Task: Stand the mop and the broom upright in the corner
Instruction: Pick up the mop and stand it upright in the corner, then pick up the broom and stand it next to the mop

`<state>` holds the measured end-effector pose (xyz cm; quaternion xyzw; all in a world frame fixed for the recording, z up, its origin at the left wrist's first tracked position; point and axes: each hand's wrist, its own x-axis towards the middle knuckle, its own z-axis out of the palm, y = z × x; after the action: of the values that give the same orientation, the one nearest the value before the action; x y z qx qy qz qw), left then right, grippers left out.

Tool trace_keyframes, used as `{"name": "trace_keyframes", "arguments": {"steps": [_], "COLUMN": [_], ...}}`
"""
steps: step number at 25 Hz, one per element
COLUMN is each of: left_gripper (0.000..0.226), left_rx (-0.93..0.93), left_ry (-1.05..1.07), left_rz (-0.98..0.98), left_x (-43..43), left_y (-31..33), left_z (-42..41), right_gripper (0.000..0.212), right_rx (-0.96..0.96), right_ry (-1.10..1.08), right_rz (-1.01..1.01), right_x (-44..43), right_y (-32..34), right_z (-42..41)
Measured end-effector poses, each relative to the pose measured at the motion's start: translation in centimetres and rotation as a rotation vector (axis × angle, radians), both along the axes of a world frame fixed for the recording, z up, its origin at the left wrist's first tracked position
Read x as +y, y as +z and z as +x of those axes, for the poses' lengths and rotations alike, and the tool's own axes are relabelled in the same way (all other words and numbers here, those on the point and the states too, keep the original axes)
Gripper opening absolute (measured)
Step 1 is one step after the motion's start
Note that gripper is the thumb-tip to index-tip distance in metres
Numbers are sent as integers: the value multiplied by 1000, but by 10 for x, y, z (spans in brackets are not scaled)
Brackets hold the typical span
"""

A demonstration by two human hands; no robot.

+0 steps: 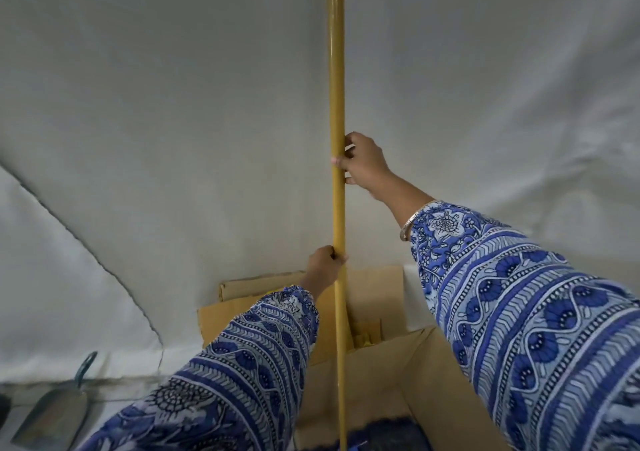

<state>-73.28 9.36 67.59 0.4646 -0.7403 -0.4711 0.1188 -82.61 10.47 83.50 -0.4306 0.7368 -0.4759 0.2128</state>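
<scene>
No readable text, label, brand, number or sign anywhere in view; yellow pole [337, 104] plain, unmarked; cardboard [377, 374] blank on its visible faces; sleeves [519, 312] carry floral print only, no lettering; white wall [173, 104] bare of writing.

A long yellow handle [336, 104] is held upright before a white wall, its dark blue head [388, 433] seen blurred at the bottom.

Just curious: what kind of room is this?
Probably a storage corner: flattened cardboard leans on white fabric-draped walls, a dustpan lies left, and both hands hold a yellow pole upright.
</scene>
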Motion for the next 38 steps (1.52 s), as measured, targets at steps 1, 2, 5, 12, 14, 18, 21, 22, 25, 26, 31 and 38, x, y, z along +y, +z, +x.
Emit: {"name": "trace_keyframes", "arguments": {"steps": [1, 2, 5, 12, 14, 18, 21, 22, 25, 26, 31, 38], "left_gripper": [33, 36, 44, 54, 55, 63, 61, 60, 60, 58, 32, 42], "left_rx": [-7, -12, 0, 54, 72, 44, 65, 70, 68, 71, 18, -294], "left_ry": [5, 6, 16, 40, 60, 52, 66, 79, 125, 142, 133, 74], "left_rz": [17, 33, 112, 202, 210, 189, 159, 146, 101, 90, -51, -298], "left_x": [-3, -5, -8, 0, 2, 3, -5, -9, -25, -32, -61, -112], "left_y": [1, 1, 7, 15, 17, 19, 31, 35, 53, 59, 75, 47], "left_z": [0, 0, -1, 1, 6, 22, 39, 47, 86, 103, 241, 525], "right_gripper": [35, 35, 34, 42, 49, 60, 59, 57, 48, 46, 36, 31], "right_rx": [2, 10, -11, -70, -69, -25, -37, -30, 41, 71, 137, 80], "right_ry": [-11, -20, -31, -14, 6, -15, -64, -93, -202, -230, -212, -117], "right_rz": [-1, 0, -5, 32, 58, 112, 114, 97, 43, 37, 58, 173], "right_x": [-5, -10, -18, -17, -15, -9, -3, -2, -2, -2, -21, -61], "right_y": [-4, -7, -13, -11, -9, -8, -8, -8, -7, -8, -28, -80], "right_z": [-1, 0, -1, 6, 11, 20, 28, 32, 57, 69, 174, 388]}}
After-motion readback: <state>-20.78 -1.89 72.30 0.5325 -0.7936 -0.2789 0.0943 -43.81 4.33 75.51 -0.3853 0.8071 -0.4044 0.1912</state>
